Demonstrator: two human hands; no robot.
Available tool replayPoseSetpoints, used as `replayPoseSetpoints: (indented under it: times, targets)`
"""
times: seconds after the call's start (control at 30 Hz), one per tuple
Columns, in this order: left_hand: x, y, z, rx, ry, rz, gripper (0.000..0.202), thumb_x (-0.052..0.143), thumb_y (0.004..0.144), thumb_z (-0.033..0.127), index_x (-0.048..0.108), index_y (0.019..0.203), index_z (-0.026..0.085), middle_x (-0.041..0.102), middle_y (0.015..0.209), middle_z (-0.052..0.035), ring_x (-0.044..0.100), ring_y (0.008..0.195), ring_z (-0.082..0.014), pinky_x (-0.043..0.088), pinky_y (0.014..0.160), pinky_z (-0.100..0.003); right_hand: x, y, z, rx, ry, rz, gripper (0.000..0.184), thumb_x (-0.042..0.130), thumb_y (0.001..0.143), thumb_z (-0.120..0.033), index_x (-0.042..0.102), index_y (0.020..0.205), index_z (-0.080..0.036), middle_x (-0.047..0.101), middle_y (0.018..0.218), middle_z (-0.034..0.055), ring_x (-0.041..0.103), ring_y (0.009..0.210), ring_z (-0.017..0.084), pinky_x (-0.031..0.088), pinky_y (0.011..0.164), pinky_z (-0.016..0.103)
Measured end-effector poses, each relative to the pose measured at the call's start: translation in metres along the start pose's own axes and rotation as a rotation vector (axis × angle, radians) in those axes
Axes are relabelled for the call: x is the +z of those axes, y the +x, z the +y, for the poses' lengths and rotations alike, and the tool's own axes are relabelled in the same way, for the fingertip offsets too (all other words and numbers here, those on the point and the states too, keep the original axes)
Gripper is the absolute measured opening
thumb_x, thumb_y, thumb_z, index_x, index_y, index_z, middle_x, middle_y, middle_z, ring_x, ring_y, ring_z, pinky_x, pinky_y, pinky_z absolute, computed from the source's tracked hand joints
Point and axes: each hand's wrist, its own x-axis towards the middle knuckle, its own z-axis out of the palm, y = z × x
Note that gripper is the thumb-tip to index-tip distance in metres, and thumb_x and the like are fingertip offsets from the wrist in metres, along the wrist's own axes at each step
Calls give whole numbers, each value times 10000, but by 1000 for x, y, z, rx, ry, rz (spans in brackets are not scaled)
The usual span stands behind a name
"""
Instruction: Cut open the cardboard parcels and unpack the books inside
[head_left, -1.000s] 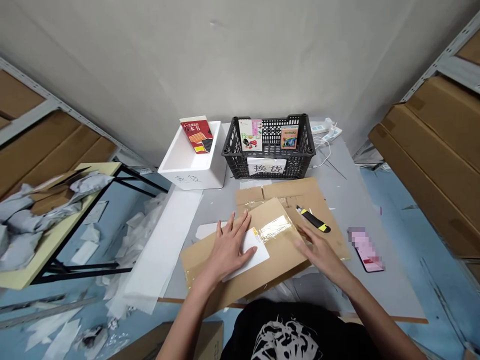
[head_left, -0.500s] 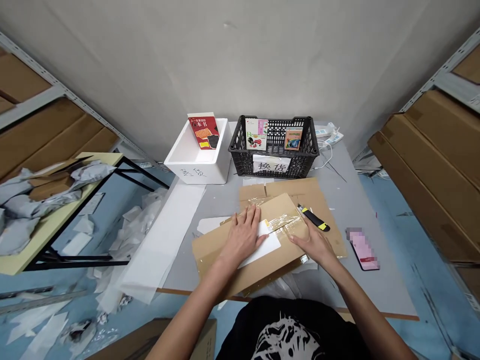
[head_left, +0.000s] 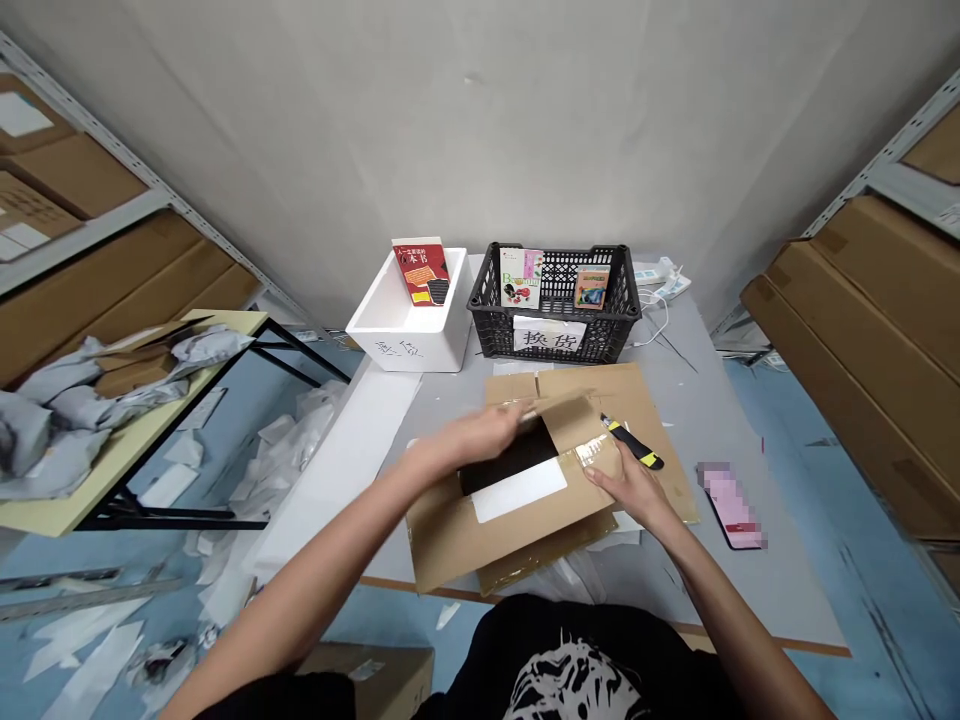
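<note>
A brown cardboard box (head_left: pixel 480 540) lies tilted on the table in front of me, its long flap raised and a dark gap showing inside. My left hand (head_left: pixel 491 432) grips the raised flap at its far side; its fingertips are partly hidden. At the right end, my right hand (head_left: pixel 630 485) holds the taped corner, thumb on top and fingers underneath. A white label (head_left: pixel 520 490) is stuck beside the opening. Just beyond my right hand, a black and yellow utility knife (head_left: pixel 636 444) rests on a flattened cardboard sheet (head_left: pixel 660 475).
At the back stand a white foam box (head_left: pixel 420 345) with a red book (head_left: pixel 422 272) and a black plastic crate (head_left: pixel 555 335) with two booklets. A phone (head_left: pixel 733 508) lies to the right. Grey parcels (head_left: pixel 75 410) cover a side table. Boxes fill shelves on both sides.
My left hand has moved from pressing flat on the box to lifting its flap, and the dark interior now shows. My right hand stays at the right end.
</note>
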Motion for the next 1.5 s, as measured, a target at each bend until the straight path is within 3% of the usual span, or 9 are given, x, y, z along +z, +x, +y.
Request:
replayPoseSetpoints:
  times: [0.13,0.27,0.53,0.67,0.83,1.17,1.3,1.4,1.5]
  targets:
    - [-23,-2,-26,-85,-5,3,491,252,950,350,364,1397,182,710,909,-82,662,828,-229,473,749,-324,2,-4,-1,13,62,-27,722,560,747,-568,400,1346,-196,608,1229,118,562,1148,298,461,905,447]
    - [-21,2,-30,-316,161,192,569,385,927,401,324,1415,116,656,1065,-163,619,985,-287,472,810,-381,0,-6,-5,4,29,-50,822,548,759,-576,277,1423,-174,507,1360,154,494,1238,304,440,953,464]
    - [12,-26,-29,-245,360,526,608,432,907,223,223,1477,250,299,1503,-128,203,1412,-315,117,1129,-584,-25,13,-20,-665,-376,-12,980,704,682,-495,219,1459,-147,279,1511,187,228,1405,310,221,1132,500]
    - [16,-41,-31,-215,359,531,658,324,900,100,108,1499,267,273,1532,-91,191,1427,-269,72,1157,-570,-32,21,-51,-810,-463,-191,947,797,568,-426,389,1371,-134,389,1439,196,303,1362,335,262,1109,479]
    - [23,-42,-26,-128,343,462,681,260,889,49,43,1497,268,233,1548,-38,167,1436,-229,11,1159,-586,-30,15,-86,-774,-673,-372,680,853,420,-318,589,1013,-113,583,1041,171,536,1006,331,438,894,429]
    - [37,-43,-24,-155,303,409,627,405,921,274,154,1495,265,210,1553,-38,177,1426,-289,88,1146,-564,-12,0,-52,-771,-695,-387,637,854,422,-386,507,903,-155,526,908,104,493,852,269,416,758,376]
    - [41,-27,-3,72,291,397,602,350,901,131,231,1474,269,241,1549,15,103,1447,-204,96,1175,-462,-14,3,-48,-796,-706,-383,636,858,443,-410,500,899,-149,514,896,96,484,834,257,419,739,361]
    - [41,-5,19,280,170,307,449,305,940,189,449,1363,239,465,1430,-10,309,1377,-129,164,1163,-348,-15,4,-47,-862,-670,-350,642,844,471,-466,506,914,-146,512,901,92,488,849,261,425,747,368]
    - [34,11,39,323,26,254,378,307,964,311,655,1075,217,660,1148,-44,531,1173,-159,211,1121,-392,-18,-2,-48,-892,-596,-249,681,819,518,-508,521,1003,-134,524,947,109,502,905,286,426,801,407]
